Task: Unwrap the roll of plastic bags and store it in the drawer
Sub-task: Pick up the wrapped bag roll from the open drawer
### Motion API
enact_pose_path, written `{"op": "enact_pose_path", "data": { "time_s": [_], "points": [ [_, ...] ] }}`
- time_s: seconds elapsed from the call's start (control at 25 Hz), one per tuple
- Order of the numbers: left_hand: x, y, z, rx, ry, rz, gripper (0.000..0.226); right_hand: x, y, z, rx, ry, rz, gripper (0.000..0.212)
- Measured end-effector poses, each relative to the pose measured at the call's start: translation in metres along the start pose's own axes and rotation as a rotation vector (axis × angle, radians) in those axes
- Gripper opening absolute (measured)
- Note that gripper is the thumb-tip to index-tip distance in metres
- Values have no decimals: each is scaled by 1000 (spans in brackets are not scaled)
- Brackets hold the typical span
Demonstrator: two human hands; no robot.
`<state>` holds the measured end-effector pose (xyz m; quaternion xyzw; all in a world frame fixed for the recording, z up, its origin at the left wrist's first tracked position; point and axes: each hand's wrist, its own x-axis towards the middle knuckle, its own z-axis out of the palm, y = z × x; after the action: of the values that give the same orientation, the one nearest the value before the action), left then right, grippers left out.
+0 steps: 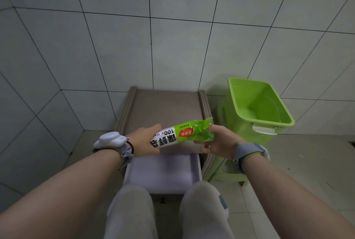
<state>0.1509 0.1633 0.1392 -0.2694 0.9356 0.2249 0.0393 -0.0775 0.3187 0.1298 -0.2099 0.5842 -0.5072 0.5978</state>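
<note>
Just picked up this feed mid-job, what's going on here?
A person holds a wrapped roll of plastic bags over a small cabinet. The left hand grips the white end; the right hand pinches the crumpled green wrapper end. The drawer below is open. A green bin stands at right.

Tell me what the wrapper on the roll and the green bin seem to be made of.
The wrapper looks like thin glossy plastic film: it crinkles at the green end by the right hand. The green bin looks like rigid moulded plastic with a smooth, slightly shiny surface.
</note>
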Motion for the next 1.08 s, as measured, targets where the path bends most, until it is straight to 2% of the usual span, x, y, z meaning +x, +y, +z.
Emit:
{"op": "enact_pose_path", "data": {
  "time_s": [0.08,0.2,0.28,0.36,0.44,0.6,0.68,0.76,0.84,0.92,0.96,1.0,1.08],
  "points": [
    [1,2,-2,15,-31,-2,37,-2,-2,-3,4,-62,-33,20],
    [1,3,-3,55,-69,1,37,4,-6,0,-188,27,-91,25],
    [-2,1,-1,24,-70,-5,35,7,-5,5,-233,77,-133,28],
    [-5,-1,-1,-6,-72,-6,34,10,-2,11,-275,110,-211,4],
    [-7,-3,-1,-9,-85,-6,34,12,-1,14,-405,147,-267,18],
    [-11,-11,-2,-6,-128,-10,34,11,4,16,-337,-23,-171,17],
    [-13,-12,-1,11,-146,-18,35,9,6,17,-399,26,-152,20],
    [-13,-10,1,-28,-137,-29,32,13,8,16,-247,83,-135,25],
    [-12,-7,2,-116,-110,-26,31,16,5,13,165,90,-51,32],
    [-10,-6,2,-189,-95,-25,31,18,4,8,569,163,-14,28],
    [-9,-7,2,-212,-84,-36,32,19,5,8,623,237,-17,23],
    [-8,-7,2,-243,-61,-56,34,18,7,9,562,294,-15,19],
    [-3,-1,2,-382,52,-129,40,14,14,16,304,268,30,20]
  ]
}}
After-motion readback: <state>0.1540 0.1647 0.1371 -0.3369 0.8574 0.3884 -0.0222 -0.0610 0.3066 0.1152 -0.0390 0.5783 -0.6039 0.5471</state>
